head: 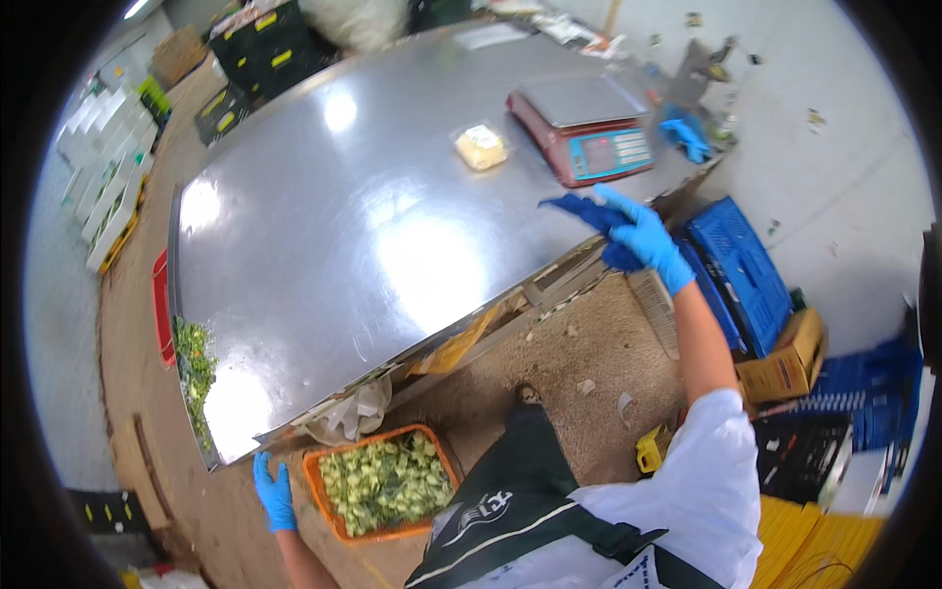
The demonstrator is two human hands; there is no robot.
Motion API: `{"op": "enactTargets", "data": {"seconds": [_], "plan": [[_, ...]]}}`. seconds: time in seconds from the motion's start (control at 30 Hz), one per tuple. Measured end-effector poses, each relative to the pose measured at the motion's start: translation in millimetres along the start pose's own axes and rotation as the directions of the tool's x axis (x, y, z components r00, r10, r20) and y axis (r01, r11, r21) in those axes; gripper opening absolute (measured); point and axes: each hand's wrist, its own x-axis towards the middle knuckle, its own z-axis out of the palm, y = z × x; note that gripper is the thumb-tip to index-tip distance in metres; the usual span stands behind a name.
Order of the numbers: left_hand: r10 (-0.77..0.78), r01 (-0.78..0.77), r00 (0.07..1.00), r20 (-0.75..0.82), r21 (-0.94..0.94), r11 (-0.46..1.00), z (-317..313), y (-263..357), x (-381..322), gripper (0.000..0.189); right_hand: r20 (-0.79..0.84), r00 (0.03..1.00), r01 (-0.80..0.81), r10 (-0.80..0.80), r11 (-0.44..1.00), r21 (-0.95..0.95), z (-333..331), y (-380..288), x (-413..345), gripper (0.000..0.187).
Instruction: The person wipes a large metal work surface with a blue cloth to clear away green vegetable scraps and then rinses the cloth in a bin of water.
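My right hand [651,239], in a blue glove, grips a dark blue cloth [589,212] over the right part of the table's near edge, just below a digital scale [596,129]. My left hand [274,492], also gloved in blue, holds nothing. Its fingers are apart close to the near left corner of the stainless steel table [294,221]. Beside it on the floor, an orange crate [316,489] holds pale green vegetable pieces [386,482]. Green vegetable scraps [195,375] lie along the table's left edge. A wrapped pale yellow food pack [480,147] sits left of the scale.
A crumpled blue glove [686,138] lies right of the scale. Blue crates [739,272] and a cardboard box [784,357] are stacked at my right. Black crates [268,51] stand beyond the table. A red crate [160,305] is past its left edge, white boxes [110,169] farther off.
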Motion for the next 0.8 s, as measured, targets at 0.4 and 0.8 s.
{"op": "enactTargets", "data": {"seconds": [0.4, 0.8], "plan": [[-0.742, 0.741, 0.670, -0.026, -0.028, 0.671, -15.8, 108.2, -231.5, 0.036, 0.528, 0.839, 0.042, 0.131, 0.952, -0.303, 30.0, 150.6, 89.3, 0.067], [-0.838, 0.722, 0.540, -0.076, -0.470, 0.508, 57.0, 91.3, -240.9, 0.032, 0.745, 0.665, 0.287, -0.058, 0.940, -0.183, 462.1, -97.4, 35.1, 0.047]]}}
